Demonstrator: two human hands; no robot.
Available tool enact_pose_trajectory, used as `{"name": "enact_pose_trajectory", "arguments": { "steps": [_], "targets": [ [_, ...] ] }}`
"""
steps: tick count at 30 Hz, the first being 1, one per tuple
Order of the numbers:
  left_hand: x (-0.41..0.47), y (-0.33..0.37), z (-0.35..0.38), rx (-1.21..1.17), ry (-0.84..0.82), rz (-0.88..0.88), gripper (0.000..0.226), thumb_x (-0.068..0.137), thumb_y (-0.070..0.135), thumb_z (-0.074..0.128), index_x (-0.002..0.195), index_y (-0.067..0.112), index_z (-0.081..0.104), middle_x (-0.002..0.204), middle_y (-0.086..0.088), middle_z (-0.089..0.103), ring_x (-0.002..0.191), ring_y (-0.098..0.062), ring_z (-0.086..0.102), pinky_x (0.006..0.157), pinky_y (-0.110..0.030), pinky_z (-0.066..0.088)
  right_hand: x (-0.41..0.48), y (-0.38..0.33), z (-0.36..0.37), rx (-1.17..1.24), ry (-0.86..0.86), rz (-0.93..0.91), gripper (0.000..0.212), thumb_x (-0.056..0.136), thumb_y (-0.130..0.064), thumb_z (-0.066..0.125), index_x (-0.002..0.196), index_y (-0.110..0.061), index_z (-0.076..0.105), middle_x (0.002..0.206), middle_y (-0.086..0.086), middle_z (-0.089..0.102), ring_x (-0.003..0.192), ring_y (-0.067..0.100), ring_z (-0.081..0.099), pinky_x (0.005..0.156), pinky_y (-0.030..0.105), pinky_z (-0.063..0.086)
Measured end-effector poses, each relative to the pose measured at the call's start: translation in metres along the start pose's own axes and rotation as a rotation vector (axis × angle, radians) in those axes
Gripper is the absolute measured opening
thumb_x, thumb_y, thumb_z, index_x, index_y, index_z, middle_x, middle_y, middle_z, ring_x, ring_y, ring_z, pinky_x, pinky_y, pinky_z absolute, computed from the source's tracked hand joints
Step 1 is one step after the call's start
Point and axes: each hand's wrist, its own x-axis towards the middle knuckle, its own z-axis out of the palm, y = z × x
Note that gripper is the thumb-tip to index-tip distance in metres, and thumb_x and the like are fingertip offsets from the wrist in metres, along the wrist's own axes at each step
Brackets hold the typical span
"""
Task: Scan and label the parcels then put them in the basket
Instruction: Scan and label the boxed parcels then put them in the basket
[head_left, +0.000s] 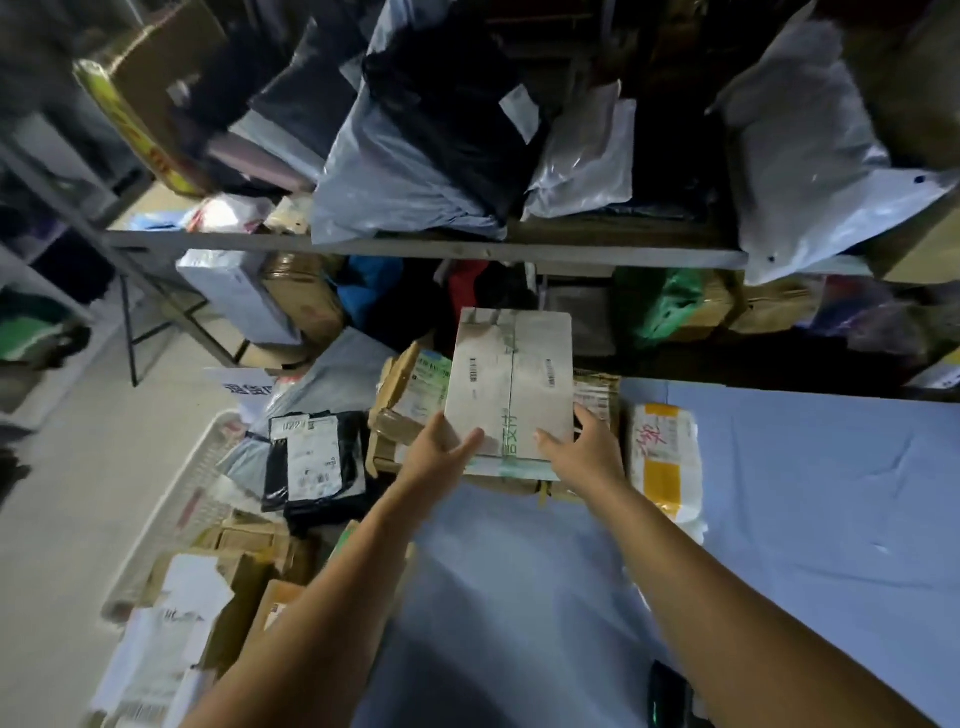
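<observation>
Evidently midway: gripping a cardboard box (511, 384) in left hand (441, 453) and right hand (589, 449) (thumbs on top); parcels (311, 462) already in the left basket (174, 522), scan and label probably pending.

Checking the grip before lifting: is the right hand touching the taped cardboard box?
Touching. Head view: the right hand grips the cardboard box, thumb on top, fingers along its right edge.

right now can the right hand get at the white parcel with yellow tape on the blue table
Probably yes, but not freely: the white parcel lies uncovered beside the right hand on the table, yet that hand shares the cardboard box with the left hand.
</observation>
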Motion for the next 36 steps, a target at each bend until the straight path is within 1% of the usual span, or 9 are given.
{"name": "enact_pose_trajectory", "arguments": {
  "steps": [3, 5, 7, 8, 12, 17, 25, 32, 36],
  "targets": [
    [-0.017, -0.003, 0.001, -0.090, 0.039, 0.069, 0.023, 0.092, 0.024, 0.069, 0.099, 0.005, 0.058, 0.080, -0.005, 0.061, 0.076, -0.024, 0.058, 0.061, -0.032, 0.042, -0.009, 0.008, -0.005, 0.004, -0.004, -0.048, 0.046, 0.084, -0.027, 0.076, 0.126, -0.018, 0.060, 0.110, -0.009, 0.065, 0.100, 0.013, 0.063, 0.083, 0.025, 0.048],
    [-0.032, -0.009, 0.002, -0.181, 0.027, 0.110, 0.033, 0.091, 0.018, 0.070, 0.119, 0.002, 0.059, 0.111, -0.016, 0.065, 0.087, -0.011, 0.064, 0.070, -0.028, 0.050, -0.019, 0.016, -0.006, 0.019, 0.008, -0.090, 0.049, 0.081, -0.030, 0.078, 0.126, -0.020, 0.062, 0.112, -0.007, 0.070, 0.102, 0.015, 0.066, 0.087, 0.031, 0.055],
    [-0.047, -0.020, 0.002, -0.226, -0.005, 0.142, 0.044, 0.091, 0.021, 0.070, 0.132, 0.020, 0.056, 0.109, 0.010, 0.071, 0.090, -0.003, 0.070, 0.080, -0.023, 0.058, -0.036, 0.021, -0.009, 0.027, 0.014, -0.116, 0.049, 0.081, -0.031, 0.078, 0.126, -0.022, 0.061, 0.113, -0.006, 0.070, 0.102, 0.015, 0.067, 0.090, 0.036, 0.056],
    [-0.056, -0.025, 0.003, -0.227, -0.010, 0.153, 0.046, 0.091, 0.023, 0.070, 0.134, 0.026, 0.055, 0.110, 0.006, 0.073, 0.092, 0.000, 0.070, 0.082, -0.020, 0.057, -0.046, 0.023, -0.011, 0.017, 0.026, -0.128, 0.050, 0.081, -0.031, 0.077, 0.128, -0.022, 0.061, 0.114, -0.007, 0.070, 0.103, 0.015, 0.066, 0.090, 0.036, 0.056],
    [-0.111, -0.042, 0.005, -0.200, 0.038, 0.227, 0.050, 0.089, 0.027, 0.073, 0.135, 0.032, 0.055, 0.104, 0.013, 0.073, 0.084, 0.007, 0.068, 0.068, -0.006, 0.047, -0.099, 0.037, -0.016, -0.014, 0.079, -0.168, 0.046, 0.082, -0.034, 0.076, 0.125, -0.023, 0.062, 0.104, -0.013, 0.066, 0.100, 0.012, 0.064, 0.089, 0.034, 0.056],
    [-0.185, -0.088, 0.015, -0.193, 0.020, 0.246, 0.050, 0.085, 0.030, 0.076, 0.130, 0.040, 0.056, 0.099, 0.018, 0.073, 0.086, 0.009, 0.068, 0.076, -0.014, 0.054, -0.176, 0.073, -0.016, -0.056, 0.056, -0.092, 0.050, 0.081, -0.034, 0.079, 0.125, -0.017, 0.059, 0.099, -0.013, 0.056, 0.095, 0.007, 0.055, 0.078, 0.020, 0.045],
    [-0.259, -0.158, 0.051, -0.132, -0.077, 0.104, 0.050, 0.084, 0.036, 0.077, 0.130, 0.030, 0.061, 0.093, 0.010, 0.074, 0.065, 0.010, 0.063, 0.054, -0.006, 0.041, -0.252, 0.141, 0.000, -0.202, -0.002, 0.035, 0.048, 0.078, -0.040, 0.079, 0.117, -0.015, 0.064, 0.111, -0.003, 0.070, 0.100, 0.020, 0.066, 0.088, 0.038, 0.055],
    [-0.260, -0.186, 0.066, 0.068, -0.117, 0.033, 0.046, 0.085, 0.044, 0.072, 0.127, 0.027, 0.062, 0.110, 0.006, 0.072, 0.094, -0.013, 0.064, 0.070, -0.023, 0.044, -0.262, 0.165, 0.013, -0.249, -0.082, 0.118, 0.052, 0.082, -0.037, 0.077, 0.124, -0.012, 0.057, 0.117, 0.001, 0.067, 0.099, 0.017, 0.061, 0.080, 0.027, 0.047],
    [-0.259, -0.193, 0.079, 0.038, -0.081, -0.019, 0.037, 0.087, 0.035, 0.073, 0.119, 0.019, 0.064, 0.108, -0.001, 0.072, 0.089, -0.015, 0.063, 0.059, -0.014, 0.038, -0.254, 0.177, 0.016, -0.237, -0.135, 0.125, 0.055, 0.084, -0.032, 0.075, 0.130, -0.012, 0.054, 0.125, 0.002, 0.064, 0.111, 0.022, 0.061, 0.088, 0.031, 0.049]
  ]
}}
